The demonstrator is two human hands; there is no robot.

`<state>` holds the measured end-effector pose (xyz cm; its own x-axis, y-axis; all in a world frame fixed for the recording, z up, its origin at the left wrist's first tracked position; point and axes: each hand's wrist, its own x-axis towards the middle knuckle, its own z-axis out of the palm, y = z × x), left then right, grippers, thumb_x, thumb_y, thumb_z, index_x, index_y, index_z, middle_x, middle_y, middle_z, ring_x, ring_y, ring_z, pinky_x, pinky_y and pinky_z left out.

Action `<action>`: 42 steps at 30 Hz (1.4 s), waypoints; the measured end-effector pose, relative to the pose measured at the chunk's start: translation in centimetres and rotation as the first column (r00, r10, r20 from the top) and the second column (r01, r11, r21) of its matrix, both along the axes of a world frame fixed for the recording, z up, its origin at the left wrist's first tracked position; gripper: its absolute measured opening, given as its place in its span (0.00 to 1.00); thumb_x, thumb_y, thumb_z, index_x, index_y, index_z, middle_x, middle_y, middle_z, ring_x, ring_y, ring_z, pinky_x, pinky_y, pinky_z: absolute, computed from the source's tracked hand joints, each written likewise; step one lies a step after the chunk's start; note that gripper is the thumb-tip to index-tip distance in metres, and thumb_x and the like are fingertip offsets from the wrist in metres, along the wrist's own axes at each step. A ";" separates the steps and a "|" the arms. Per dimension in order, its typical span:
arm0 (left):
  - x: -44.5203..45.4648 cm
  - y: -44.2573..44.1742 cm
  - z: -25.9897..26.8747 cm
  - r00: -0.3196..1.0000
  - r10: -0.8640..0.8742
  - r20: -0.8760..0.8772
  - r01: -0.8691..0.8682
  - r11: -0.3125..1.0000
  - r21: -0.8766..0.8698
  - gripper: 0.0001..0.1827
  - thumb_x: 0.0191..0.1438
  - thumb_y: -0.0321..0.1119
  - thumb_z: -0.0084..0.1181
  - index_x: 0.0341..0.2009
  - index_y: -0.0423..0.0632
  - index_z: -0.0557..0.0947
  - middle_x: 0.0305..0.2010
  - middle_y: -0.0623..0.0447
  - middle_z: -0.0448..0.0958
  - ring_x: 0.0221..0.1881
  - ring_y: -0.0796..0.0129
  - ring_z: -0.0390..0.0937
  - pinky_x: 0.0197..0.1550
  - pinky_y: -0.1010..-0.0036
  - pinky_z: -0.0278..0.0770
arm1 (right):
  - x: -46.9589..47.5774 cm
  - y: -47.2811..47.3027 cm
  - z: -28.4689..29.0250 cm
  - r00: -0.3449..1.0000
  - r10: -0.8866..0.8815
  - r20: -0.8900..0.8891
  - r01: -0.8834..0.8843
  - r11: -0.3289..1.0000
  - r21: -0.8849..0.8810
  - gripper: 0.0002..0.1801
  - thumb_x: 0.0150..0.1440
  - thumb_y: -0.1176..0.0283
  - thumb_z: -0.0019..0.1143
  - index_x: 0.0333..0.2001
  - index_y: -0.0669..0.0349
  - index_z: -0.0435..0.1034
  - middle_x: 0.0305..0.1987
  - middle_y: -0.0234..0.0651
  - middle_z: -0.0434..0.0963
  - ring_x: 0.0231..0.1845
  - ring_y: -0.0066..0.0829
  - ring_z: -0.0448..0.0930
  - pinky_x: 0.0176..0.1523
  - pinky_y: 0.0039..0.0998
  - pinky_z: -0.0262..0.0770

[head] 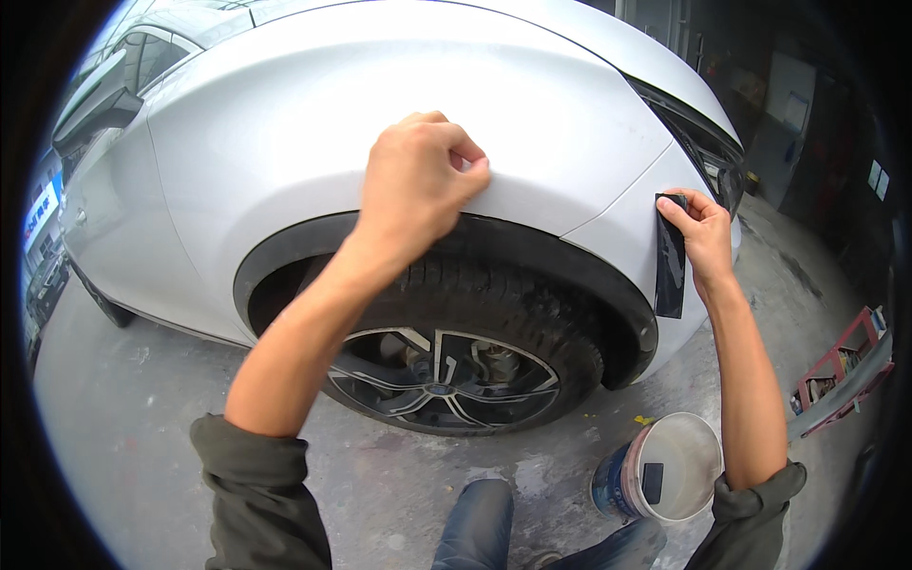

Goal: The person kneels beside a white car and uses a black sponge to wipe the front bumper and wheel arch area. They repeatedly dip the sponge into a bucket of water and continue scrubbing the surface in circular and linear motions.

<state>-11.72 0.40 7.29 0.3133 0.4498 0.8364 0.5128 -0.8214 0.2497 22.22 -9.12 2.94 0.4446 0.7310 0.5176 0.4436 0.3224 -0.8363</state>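
Note:
A light-coloured car's front fender [285,135] fills the view before me, above a black wheel-arch trim [513,242]. My left hand [420,167] is at the fender just above the arch, its fingers curled and the thumb meeting the index finger. Nothing shows between those fingertips, though the other fingers are partly hidden. At the right, near the front bumper's corner [638,246], my right hand [702,221] pinches the top of a dark strip [670,263], likely wet sandpaper. The strip hangs upright in front of the bumper panel, with a glossy wet patch on it.
Below the arch are the tyre [491,292] and alloy wheel [438,388]. A bucket [627,477] of cloudy liquid, a dark rectangular piece [653,483] at its inner wall, stands near my knees. A red rack [841,370] holds items at the right. The door mirror [100,117] juts out left.

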 end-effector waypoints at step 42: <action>-3.7 5.9 -2.0 0.918 0.375 0.129 -0.377 0.726 0.575 0.19 0.61 0.39 0.58 0.56 0.52 0.83 0.67 0.47 0.74 0.69 0.51 0.70 0.67 0.56 0.75 | 0.6 3.1 9.4 0.965 -0.261 -0.026 0.249 0.943 -0.222 0.17 0.55 0.63 0.72 0.37 0.68 0.83 0.30 0.40 0.84 0.24 0.26 0.81 0.31 0.29 0.78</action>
